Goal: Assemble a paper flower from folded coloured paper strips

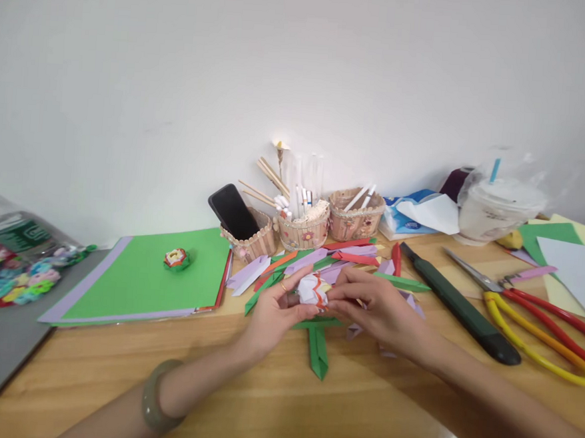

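Observation:
Between both hands is a small folded-paper flower (311,291), white with red-orange edges. My left hand (281,306) holds it from the left, thumb below and fingers behind. My right hand (366,304) pinches its right side with bent fingers, and the fingertips partly cover it. Just beneath the hands a folded green paper strip (318,354) sticks out towards me. A loose pile of folded strips (310,259) in purple, red, green and orange lies behind the hands. A finished-looking paper flower (175,259) with a green outer layer rests on the green paper (132,281) at left.
Three small decorated baskets (304,236) stand by the wall, with a phone (233,211) in the left one. To the right lie a dark green cutter (459,304), scissors (540,323), a tissue pack (413,217) and a drink cup (496,210). A plastic bottle (18,230) lies far left.

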Demonstrator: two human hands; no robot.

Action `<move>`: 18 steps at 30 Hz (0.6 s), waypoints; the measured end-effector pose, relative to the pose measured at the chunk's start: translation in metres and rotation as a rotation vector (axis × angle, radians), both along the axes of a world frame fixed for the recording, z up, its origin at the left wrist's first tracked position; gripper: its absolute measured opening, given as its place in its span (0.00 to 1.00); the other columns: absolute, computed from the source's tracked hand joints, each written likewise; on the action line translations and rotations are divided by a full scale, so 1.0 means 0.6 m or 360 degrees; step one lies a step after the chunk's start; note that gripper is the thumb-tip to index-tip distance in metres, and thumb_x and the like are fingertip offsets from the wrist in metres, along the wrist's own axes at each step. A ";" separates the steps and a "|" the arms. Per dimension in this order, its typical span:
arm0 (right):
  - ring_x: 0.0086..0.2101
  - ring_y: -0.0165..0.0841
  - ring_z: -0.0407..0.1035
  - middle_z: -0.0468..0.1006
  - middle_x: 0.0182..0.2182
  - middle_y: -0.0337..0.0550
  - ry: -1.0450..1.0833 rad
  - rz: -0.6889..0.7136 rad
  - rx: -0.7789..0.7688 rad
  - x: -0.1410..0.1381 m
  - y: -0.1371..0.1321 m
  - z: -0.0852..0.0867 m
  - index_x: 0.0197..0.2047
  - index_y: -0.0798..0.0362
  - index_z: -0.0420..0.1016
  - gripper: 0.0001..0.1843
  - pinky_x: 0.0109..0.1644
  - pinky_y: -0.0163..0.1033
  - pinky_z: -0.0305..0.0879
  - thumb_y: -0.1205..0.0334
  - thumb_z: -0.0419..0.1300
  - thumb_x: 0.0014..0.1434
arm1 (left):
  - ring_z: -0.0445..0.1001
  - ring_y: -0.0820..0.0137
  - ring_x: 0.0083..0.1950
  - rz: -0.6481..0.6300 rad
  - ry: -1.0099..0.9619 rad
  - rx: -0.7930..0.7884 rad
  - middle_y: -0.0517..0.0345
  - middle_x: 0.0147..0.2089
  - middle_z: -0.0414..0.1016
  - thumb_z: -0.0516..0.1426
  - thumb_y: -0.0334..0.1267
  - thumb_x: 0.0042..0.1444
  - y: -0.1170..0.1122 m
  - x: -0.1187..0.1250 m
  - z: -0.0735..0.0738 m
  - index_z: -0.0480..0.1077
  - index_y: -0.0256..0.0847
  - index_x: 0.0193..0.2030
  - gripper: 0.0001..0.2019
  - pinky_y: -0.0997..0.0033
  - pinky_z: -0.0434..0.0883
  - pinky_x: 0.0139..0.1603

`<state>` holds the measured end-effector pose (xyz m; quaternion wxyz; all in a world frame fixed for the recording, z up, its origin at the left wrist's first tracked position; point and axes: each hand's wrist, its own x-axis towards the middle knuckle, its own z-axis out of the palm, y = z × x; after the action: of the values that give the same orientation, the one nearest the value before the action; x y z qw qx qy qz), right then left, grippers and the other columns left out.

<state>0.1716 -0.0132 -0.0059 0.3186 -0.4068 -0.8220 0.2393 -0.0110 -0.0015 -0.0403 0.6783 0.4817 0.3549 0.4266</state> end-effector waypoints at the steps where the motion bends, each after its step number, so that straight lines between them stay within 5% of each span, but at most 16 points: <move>1: 0.28 0.29 0.63 0.67 0.26 0.40 -0.0019 0.0023 0.0025 0.001 0.000 0.000 0.30 0.55 0.75 0.10 0.30 0.33 0.59 0.66 0.53 0.59 | 0.74 0.66 0.41 0.0011 -0.0008 -0.0011 0.55 0.40 0.77 0.66 0.35 0.39 0.001 0.000 0.001 0.66 0.43 0.55 0.32 0.65 0.70 0.43; 18: 0.25 0.27 0.63 0.68 0.23 0.38 -0.0016 -0.0129 0.0046 -0.004 -0.004 -0.001 0.23 0.55 0.76 0.08 0.26 0.31 0.56 0.71 0.60 0.52 | 0.74 0.69 0.38 -0.0065 0.0020 -0.0033 0.54 0.42 0.78 0.66 0.32 0.37 -0.003 0.000 -0.001 0.65 0.43 0.56 0.34 0.67 0.69 0.44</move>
<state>0.1693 -0.0153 -0.0064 0.3298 -0.4364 -0.8098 0.2121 -0.0108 -0.0035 -0.0411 0.6895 0.4845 0.3537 0.4060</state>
